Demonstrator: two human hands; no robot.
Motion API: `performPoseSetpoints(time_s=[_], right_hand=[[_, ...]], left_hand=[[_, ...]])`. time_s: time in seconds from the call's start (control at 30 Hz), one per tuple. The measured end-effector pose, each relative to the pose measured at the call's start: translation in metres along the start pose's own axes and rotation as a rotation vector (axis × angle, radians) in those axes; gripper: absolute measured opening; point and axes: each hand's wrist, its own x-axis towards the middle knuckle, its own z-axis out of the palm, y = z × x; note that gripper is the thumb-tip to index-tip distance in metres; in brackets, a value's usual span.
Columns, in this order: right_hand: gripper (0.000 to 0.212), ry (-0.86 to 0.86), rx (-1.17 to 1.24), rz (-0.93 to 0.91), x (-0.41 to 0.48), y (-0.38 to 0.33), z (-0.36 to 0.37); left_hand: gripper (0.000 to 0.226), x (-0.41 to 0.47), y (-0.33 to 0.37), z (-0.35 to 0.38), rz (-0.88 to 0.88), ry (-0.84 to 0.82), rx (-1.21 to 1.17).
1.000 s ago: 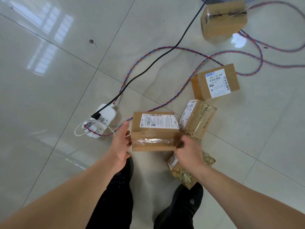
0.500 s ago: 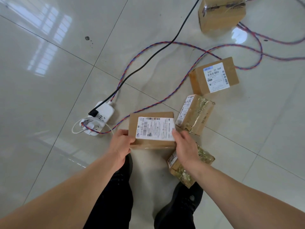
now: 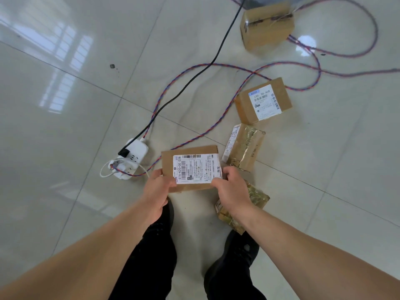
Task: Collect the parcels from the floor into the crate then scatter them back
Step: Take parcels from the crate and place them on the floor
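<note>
I hold a flat cardboard parcel [image 3: 190, 167] with a white shipping label facing up, above the floor in front of my feet. My left hand [image 3: 159, 189] grips its near left corner and my right hand [image 3: 229, 187] grips its near right corner. On the floor lie a tape-wrapped parcel [image 3: 245, 147] just right of it, a crumpled taped parcel [image 3: 257, 197] partly hidden under my right wrist, a labelled box [image 3: 263, 100] farther off, and a plain box [image 3: 267, 27] at the top. No crate is in view.
A white power strip [image 3: 129, 162] lies left of the held parcel, with a black cable [image 3: 194, 79] and a red-blue braided cable [image 3: 218, 120] looping across the tiled floor between the parcels. My two dark shoes [image 3: 233, 263] stand at the bottom.
The held parcel has tipped so its labelled face now points up, and both hands have shifted to its near corners. The view has moved slightly closer to the floor parcels.
</note>
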Motion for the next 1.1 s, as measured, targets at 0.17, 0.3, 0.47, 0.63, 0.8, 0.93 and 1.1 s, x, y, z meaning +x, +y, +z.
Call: performPoseSetpoints(time_s=[0.17, 0.3, 0.47, 0.63, 0.8, 0.93, 1.1], right_hand=[[0.054, 0.151, 0.210, -0.040, -0.084, -0.047, -0.037], [0.059, 0.214, 0.226, -0.127, -0.163, -0.089, -0.086], [0.052, 0.285, 0.257, -0.196, -0.265, -0.131, -0.154], [0.051, 0.474, 0.335, -0.235, -0.369, -0.153, -0.213], [0.042, 0.699, 0.465, -0.248, -0.473, -0.150, -0.257], [0.044, 0.830, 0.562, -0.258, -0.540, -0.138, -0.286], [0.046, 0.994, 0.704, -0.272, -0.624, -0.096, -0.314]], left_hand=[[0.045, -0.099, 0.039, -0.009, 0.069, 0.025, -0.076], [0.028, -0.188, 0.074, -0.009, 0.153, -0.041, -0.067], [0.035, -0.297, 0.122, 0.002, 0.284, -0.178, 0.094], [0.048, -0.403, 0.164, 0.020, 0.387, -0.357, 0.254], [0.039, -0.508, 0.184, 0.054, 0.512, -0.528, 0.437], [0.044, -0.572, 0.182, 0.084, 0.600, -0.614, 0.552], [0.045, -0.662, 0.150, 0.126, 0.719, -0.762, 0.699]])
